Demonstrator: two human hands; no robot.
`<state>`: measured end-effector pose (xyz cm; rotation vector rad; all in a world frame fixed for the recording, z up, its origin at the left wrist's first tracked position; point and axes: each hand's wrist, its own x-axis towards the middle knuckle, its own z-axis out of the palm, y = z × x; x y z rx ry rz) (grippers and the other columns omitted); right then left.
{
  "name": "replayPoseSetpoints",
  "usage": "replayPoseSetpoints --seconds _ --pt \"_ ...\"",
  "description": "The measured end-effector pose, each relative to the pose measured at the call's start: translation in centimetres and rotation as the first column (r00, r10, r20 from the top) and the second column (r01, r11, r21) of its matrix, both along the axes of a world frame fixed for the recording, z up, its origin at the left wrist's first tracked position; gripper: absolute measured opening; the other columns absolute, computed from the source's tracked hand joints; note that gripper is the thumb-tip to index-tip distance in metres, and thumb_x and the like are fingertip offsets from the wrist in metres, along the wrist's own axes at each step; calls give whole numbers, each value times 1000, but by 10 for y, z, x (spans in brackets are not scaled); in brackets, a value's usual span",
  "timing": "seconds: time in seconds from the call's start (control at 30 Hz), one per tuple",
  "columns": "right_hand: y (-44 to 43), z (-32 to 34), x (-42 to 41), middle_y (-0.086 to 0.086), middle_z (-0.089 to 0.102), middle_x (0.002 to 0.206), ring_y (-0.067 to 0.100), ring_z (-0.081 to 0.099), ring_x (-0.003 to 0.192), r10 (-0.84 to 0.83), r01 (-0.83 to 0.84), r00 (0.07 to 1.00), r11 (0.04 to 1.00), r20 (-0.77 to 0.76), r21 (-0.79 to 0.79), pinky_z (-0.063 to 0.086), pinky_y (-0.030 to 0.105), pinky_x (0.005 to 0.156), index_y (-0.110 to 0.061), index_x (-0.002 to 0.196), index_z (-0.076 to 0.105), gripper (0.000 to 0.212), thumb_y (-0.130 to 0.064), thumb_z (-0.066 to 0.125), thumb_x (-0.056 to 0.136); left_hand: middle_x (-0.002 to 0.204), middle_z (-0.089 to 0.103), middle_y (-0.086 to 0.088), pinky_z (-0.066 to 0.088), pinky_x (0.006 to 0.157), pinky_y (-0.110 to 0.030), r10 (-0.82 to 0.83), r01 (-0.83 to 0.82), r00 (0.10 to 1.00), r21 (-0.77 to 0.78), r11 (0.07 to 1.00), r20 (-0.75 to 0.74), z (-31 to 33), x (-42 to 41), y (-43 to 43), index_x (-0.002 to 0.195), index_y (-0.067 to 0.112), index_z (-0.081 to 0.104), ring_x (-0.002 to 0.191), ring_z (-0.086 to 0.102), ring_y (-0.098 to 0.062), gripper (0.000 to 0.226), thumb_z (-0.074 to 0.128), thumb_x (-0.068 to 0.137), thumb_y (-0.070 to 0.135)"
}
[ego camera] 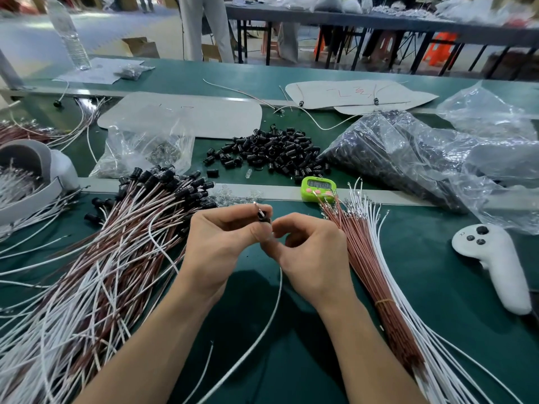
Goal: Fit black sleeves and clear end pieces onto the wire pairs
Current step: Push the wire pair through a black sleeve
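Observation:
My left hand [221,243] pinches a black sleeve [263,216] with wire tips sticking out of its top, over the green table. My right hand [312,252] is curled close beside it, fingertips meeting the left thumb just under the sleeve. A white wire [272,313] trails down from the hands toward me. A heap of loose black sleeves [274,154] lies further back. Clear end pieces [233,195] are scattered behind my hands. Finished wire pairs with sleeves [116,243] pile up on the left. Bare red and white wires [376,258] lie bundled on the right.
A green timer [318,188] stands behind the right bundle. A white controller [493,263] lies at right. Large plastic bags [408,153] of parts sit at back right, a smaller bag [145,153] at back left, a grey-white container [32,176] far left.

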<state>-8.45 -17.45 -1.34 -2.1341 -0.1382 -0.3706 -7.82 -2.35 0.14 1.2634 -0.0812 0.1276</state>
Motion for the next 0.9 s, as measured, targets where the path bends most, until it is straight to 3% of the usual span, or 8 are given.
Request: replayPoseSetpoints --seconds 0.23,0.5,0.7,0.9 --pt "3 2 -2 -20 69 61 -1 63 55 112 -101 993 968 -35 231 43 9 54 -22 81 83 6 -18 83 86 84 80 -5 58 72 -21 27 -28 1000 55 998 15 0 0 -4 80 19 84 78 75 -12 43 74 71 -21" --pt "2 2 0 -14 68 60 7 64 57 111 -99 992 978 -62 183 54 28 57 -27 71 77 21 -12 81 84 81 78 -3 56 67 -20 -16 9 997 97 995 76 1 -2 -4 78 15 83 72 73 -12 45 74 67 -27" --pt "3 3 0 -10 66 59 -2 55 54 110 -101 993 982 -46 160 44 15 54 -39 59 65 41 -9 83 81 83 78 -1 57 72 -20 -49 34 989 113 993 136 1 -4 -3 77 20 84 77 73 -12 38 79 59 -13" --pt "1 2 0 -14 72 67 9 69 64 109 -99 993 979 -46 178 57 32 63 -22 83 82 13 -9 82 84 88 80 -1 55 80 -23 -60 27 980 175 984 189 -1 -4 -5 81 24 84 90 73 -14 37 82 62 -8"
